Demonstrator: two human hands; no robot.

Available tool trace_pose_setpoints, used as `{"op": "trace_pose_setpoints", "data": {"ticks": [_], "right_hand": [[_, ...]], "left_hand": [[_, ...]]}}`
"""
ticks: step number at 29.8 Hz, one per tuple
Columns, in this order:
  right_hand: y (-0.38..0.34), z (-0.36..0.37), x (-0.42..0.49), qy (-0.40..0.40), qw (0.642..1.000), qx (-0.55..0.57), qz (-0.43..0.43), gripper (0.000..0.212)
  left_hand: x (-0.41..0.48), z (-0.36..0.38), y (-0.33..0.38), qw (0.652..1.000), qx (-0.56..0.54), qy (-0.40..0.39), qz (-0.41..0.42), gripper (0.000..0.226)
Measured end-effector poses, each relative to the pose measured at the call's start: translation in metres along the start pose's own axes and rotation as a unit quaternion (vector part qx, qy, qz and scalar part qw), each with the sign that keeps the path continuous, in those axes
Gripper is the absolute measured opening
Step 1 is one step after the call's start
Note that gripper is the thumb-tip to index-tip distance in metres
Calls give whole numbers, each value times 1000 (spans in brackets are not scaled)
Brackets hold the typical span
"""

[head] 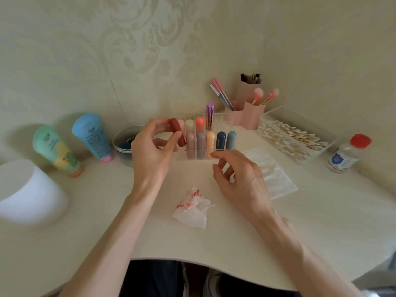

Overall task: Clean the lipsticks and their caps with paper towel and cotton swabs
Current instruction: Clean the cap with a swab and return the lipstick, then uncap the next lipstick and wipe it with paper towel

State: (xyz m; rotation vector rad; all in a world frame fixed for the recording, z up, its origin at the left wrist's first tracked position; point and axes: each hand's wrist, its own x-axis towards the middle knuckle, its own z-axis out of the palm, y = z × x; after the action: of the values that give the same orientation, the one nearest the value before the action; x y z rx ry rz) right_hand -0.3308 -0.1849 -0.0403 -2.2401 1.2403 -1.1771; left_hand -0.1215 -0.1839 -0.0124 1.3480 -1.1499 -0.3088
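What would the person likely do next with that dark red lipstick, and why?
Probably lower the dark red lipstick into the clear organizer's left end. The left hand holds it tilted right there, the right hand holds nothing, and the paper towel lies red-smeared on the table.

Single head-worn view, wide-angle, straight lines bowed toward edges. Sits above near edge of table [107,221], looks forward and down, faces patterned wall [192,50]. Close range: forearms enter from bottom, left hand [152,151] and right hand [237,176] near centre. Lap [154,279] at bottom edge.
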Motion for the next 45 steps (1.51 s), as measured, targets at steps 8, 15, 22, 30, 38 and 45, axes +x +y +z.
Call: {"op": "trace_pose_setpoints", "data": {"ticks": [8,15,22,30,38,45], "right_hand": [[0,-1,0,-4,1000,-2,-5,29],[1,1,0,-6,1000,-7,-4,30],[3,1,0,-2,1000,-12,4,30],[5,0,1,6,1000,-9,10,26],[6,2,2,11,1000,-19,9,27],[4,0,2,8,1000,-19,22,27]], "left_hand": [[-4,2,-10,990,134,-52,10,28],[-10,-1,-4,982,169,-71,35,30],[-7,0,6,986,157,-35,34,29],[45,14,-1,965,234,-90,78,21],[74,21,2,945,278,-174,-2,18],[81,14,16,941,289,-173,15,15]]}}
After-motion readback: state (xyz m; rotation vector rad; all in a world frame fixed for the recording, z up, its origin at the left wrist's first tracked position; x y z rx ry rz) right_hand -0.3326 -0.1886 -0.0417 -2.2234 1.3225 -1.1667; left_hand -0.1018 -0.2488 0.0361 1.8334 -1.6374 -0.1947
